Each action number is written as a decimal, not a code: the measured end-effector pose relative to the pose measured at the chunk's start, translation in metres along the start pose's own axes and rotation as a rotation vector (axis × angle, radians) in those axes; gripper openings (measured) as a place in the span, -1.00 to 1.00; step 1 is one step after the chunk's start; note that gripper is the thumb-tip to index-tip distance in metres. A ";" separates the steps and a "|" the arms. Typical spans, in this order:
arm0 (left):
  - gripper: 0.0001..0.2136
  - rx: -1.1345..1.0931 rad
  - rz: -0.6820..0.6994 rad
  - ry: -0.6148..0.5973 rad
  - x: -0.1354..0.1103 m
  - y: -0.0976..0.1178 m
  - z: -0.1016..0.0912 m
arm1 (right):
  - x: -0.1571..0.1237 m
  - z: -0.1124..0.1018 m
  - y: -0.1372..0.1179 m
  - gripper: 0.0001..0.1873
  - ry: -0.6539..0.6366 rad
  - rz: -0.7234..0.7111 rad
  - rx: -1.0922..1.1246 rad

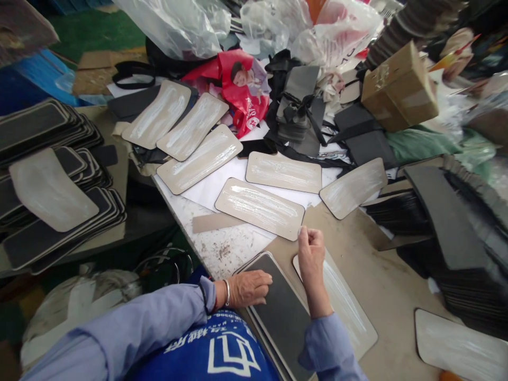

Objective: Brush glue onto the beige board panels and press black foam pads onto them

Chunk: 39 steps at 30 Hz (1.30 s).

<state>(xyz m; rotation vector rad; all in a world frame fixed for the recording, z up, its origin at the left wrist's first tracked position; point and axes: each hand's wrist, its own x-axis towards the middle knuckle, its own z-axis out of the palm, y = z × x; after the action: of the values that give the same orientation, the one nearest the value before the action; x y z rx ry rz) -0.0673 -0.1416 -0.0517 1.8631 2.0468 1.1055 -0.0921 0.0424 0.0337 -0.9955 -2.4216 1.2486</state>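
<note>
To handle this panel well, I should keep to its thin dark rim and leave the glossy white streaks untouched, since they look wet and would probably smear. The beige, round-cornered rectangular panel (260,207) lies flat beyond my hands, among 5 more white-streaked beige panels (283,173) on the far part of the table; it needs a gap around it so that edges don't overlap.

My bare right hand (311,251) is at its near right corner, thumb and curled fingers bunched together; I cannot tell whether they pinch the rim or only touch it. My bare left hand (249,288), fingers loosely bent and clamped on nothing, rests over the dark grey, flat rectangular panel (282,312) on the stack before me.
</note>
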 end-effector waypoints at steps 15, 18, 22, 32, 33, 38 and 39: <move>-0.81 0.270 -0.407 0.284 0.015 -0.019 -0.059 | 0.049 0.008 0.035 -0.61 -0.157 0.044 -0.945; -0.72 0.458 -0.561 0.341 0.004 -0.057 -0.072 | 0.050 0.018 0.036 -0.58 -0.164 -0.012 -1.052; -0.62 0.479 -0.648 0.319 -0.013 -0.087 -0.073 | 0.046 0.022 0.043 -0.61 -0.203 -0.098 -1.113; -0.63 0.501 -0.647 0.303 -0.016 -0.092 -0.073 | 0.056 0.009 0.045 -0.66 -0.216 -0.153 -1.094; -0.64 0.490 -0.654 0.304 -0.016 -0.093 -0.075 | 0.055 0.006 0.043 -0.66 -0.210 -0.128 -1.088; -0.69 0.431 -0.636 0.314 -0.013 -0.083 -0.089 | 0.031 -0.011 0.040 -0.61 -0.214 -0.004 -1.050; -0.71 0.422 -0.619 0.307 -0.012 -0.076 -0.091 | 0.020 -0.012 0.041 -0.61 -0.238 -0.012 -1.012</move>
<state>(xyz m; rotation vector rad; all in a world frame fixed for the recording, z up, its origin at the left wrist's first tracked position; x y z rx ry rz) -0.1768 -0.1857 -0.0373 1.0615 2.9263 0.8670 -0.0824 0.0801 0.0070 -1.0485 -3.2839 0.0293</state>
